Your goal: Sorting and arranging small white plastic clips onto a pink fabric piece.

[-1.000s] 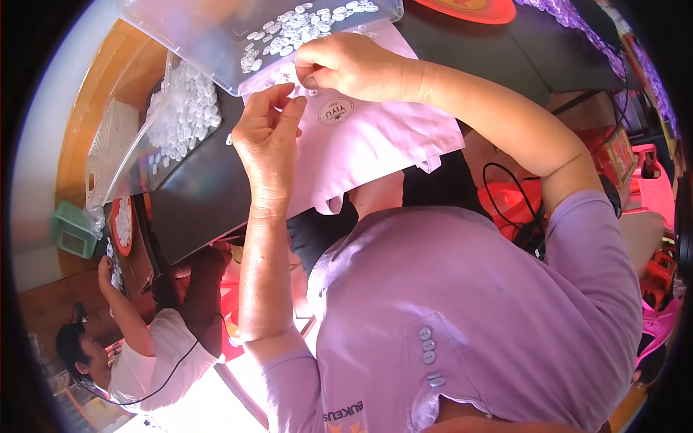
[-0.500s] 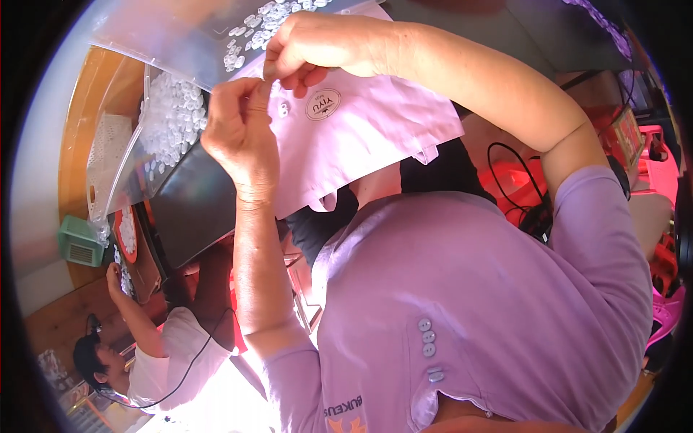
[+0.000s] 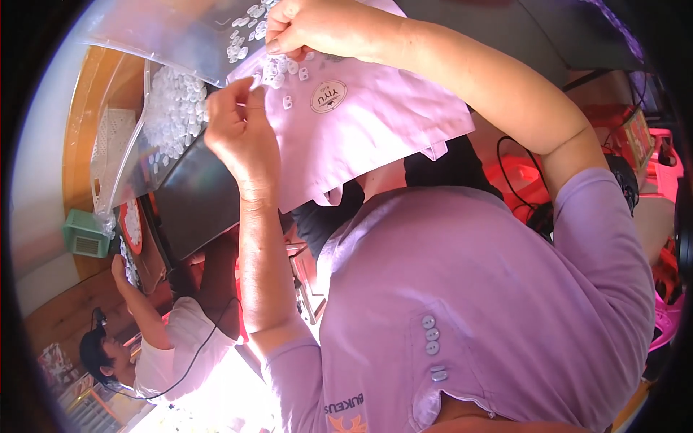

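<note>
My left hand (image 3: 242, 137) is closed in a pinch at the left edge of the pink apron (image 3: 368, 119). A small clear plastic piece (image 3: 257, 79) shows at its fingertips. Above and to the right, my right hand (image 3: 317, 29) is bent over with thumb and fingers pressed together; whatever they hold is hidden. Just below the right fingertips, a small heap of clear plastic pieces (image 3: 276, 71) lies on the apron. One single piece (image 3: 287, 102) sits apart, near the apron's printed round badge.
More clear pieces (image 3: 237, 49) lie scattered on the tabletop (image 3: 166, 36). Left of my left hand is a clear bag full of pieces (image 3: 173, 108). A green basket (image 3: 88, 234) stands farther left. Another person (image 3: 173, 353) works at lower left.
My hands, together before, are now apart: the right has moved slightly up and away from the left. The heap of pieces on the apron is now uncovered.
</note>
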